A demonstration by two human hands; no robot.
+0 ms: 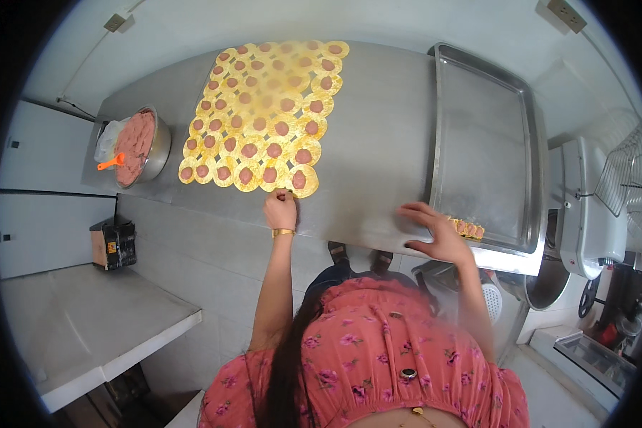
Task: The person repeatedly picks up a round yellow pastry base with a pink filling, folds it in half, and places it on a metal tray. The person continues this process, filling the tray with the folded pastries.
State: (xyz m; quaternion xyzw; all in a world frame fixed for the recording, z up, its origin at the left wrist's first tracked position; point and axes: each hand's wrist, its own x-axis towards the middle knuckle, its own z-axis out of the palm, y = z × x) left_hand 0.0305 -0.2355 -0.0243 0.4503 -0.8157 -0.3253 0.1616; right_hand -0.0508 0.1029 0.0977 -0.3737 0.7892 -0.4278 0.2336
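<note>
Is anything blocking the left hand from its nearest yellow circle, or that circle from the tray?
Nothing visible separates the left hand from the round yellow pink-topped wrapper. Toward the rectangular silver metal tray, only its raised rim stands between; the right hand is by its near-left corner, beside the straight path.

Table (385,128): smooth, satin metal | tray (485,143): glossy metal | bowl (162,146): shiny metal | spoon (111,162): plastic | meat paste (137,139): rough

Food-prep kitchen: long metal worktop (378,135), big metal tray (485,143), bowl (162,148) of pink mince (137,139)
</note>
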